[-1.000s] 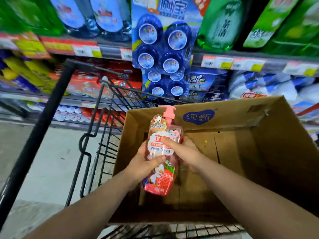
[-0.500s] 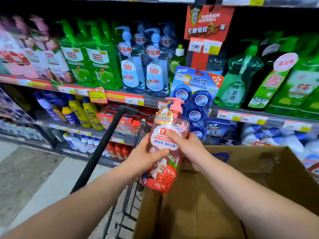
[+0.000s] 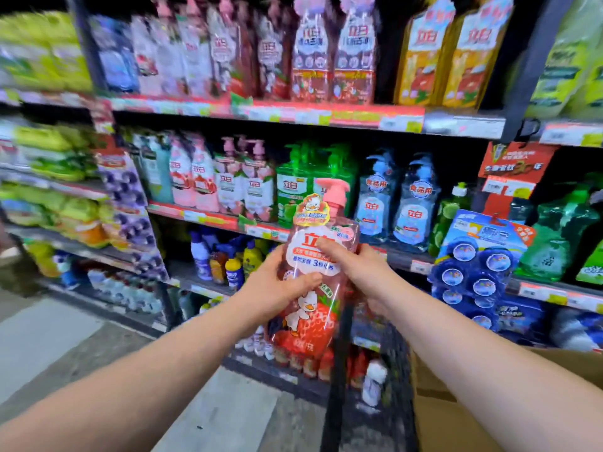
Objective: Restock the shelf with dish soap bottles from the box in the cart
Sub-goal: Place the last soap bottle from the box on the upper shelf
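A pink dish soap bottle with a pump top, a duck and strawberry label is held upright in front of me. My left hand grips its left side and my right hand grips its right side, thumb across the label. The bottle hangs in the air in front of the shelf, level with the middle rows. Similar pink bottles stand on the middle row, left of the green ones. The cardboard box shows only at the lower right, inside the cart.
Green bottles and blue bottles fill the middle row. A hanging pack of blue toilet blocks is at the right. Lower shelves hold small cleaner bottles. Grey floor lies to the left of the cart.
The bottle has come up out of the box with both hands on it. My view has swung up and left from the box to the shelf rows.
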The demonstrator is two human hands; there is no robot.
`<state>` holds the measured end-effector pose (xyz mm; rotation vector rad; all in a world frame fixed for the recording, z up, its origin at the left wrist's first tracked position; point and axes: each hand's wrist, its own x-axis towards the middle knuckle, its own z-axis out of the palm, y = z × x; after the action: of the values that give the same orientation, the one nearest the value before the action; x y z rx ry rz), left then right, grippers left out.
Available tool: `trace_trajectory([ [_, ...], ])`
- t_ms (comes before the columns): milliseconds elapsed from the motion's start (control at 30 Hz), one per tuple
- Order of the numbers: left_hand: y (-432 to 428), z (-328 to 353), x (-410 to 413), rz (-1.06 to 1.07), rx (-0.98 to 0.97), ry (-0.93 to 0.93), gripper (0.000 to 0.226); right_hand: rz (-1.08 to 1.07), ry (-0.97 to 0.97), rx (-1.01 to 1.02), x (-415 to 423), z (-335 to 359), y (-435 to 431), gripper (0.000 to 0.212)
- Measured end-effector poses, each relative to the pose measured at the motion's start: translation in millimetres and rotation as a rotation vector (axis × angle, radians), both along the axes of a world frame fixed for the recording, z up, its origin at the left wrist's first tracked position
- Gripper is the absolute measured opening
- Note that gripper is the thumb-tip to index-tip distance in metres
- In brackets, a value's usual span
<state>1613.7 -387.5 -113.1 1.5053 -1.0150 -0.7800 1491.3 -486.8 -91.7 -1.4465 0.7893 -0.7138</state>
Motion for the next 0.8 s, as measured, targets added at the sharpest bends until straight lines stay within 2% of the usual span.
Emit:
trace_trajectory([
  [167,47.5,19.3,52.6,0.059,-0.038,-0.002,0.049,0.052,0.013,0.012,60.2,22.9,43.0,0.034],
  [267,67.1,27.4,86.3,0.110,-0.084,0.007,0.058,0.064,0.029,-0.045,97.0,37.4,60.4,0.023],
  [400,72.2,36.5,113.7,0.135,-0.142,0.025,0.052,0.090,0.034,-0.129,128.9,50.4,62.2,0.024],
  [500,65.1,40.4,135.5,0.138,-0.144,0.000,0.057,0.088,0.014,-0.159,150.2,55.7,51.5,0.022],
  [667,34.1,57.3,180.2,0.136,-0.151,-0.065,0.043,0.097,-0.018,-0.169,193.9,69.4,20.7,0.019],
  [800,-17.9,77.7,212.5,0.086,-0.216,-0.111,0.039,0.016,-0.023,-0.208,224.1,91.2,-26.0,0.042],
])
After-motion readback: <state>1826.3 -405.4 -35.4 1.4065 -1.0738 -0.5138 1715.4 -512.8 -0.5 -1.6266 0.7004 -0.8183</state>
